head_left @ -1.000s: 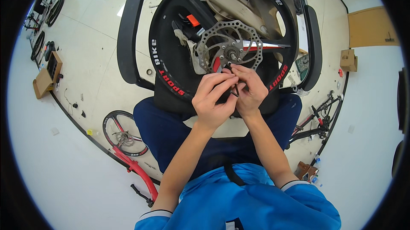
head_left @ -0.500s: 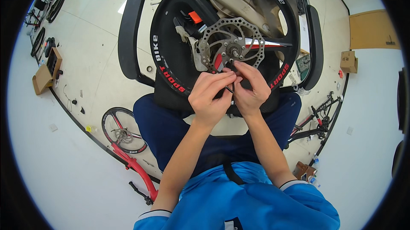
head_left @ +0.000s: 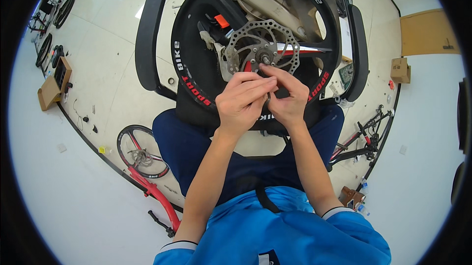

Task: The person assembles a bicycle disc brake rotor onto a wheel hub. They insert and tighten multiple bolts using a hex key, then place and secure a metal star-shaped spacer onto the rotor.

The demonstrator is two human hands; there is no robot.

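Across my lap and the chair lies a black bicycle wheel (head_left: pixel 184 28) with red and white lettering on its rim. A perforated metal disc brake rotor (head_left: pixel 265 25) is fixed at its hub, where a threaded axle (head_left: pixel 266 60) sticks up. My left hand (head_left: pixel 242 102) and my right hand (head_left: pixel 290 98) meet just below the axle, fingers closed together. Pinched between them is a thin dark bar (head_left: pixel 268 97), perhaps a hex key, mostly hidden. The right fingertips reach the rotor's lower inner edge. A whitish glove or cloth (head_left: pixel 226 68) lies left of the rotor.
The chair's black armrests (head_left: pixel 149 33) flank the wheel. A second wheel (head_left: pixel 142 154) and a red frame (head_left: pixel 157 193) lie on the floor at left, a dark bike frame (head_left: pixel 361 139) at right. Cardboard boxes (head_left: pixel 400 70) stand by the walls; an orange-and-black item (head_left: pixel 221 21) sits within the wheel.
The wheel and rotor have shifted slightly left in view. My fingers have closed further over the thin dark bar, so less of it shows. Both hands stay near the axle.
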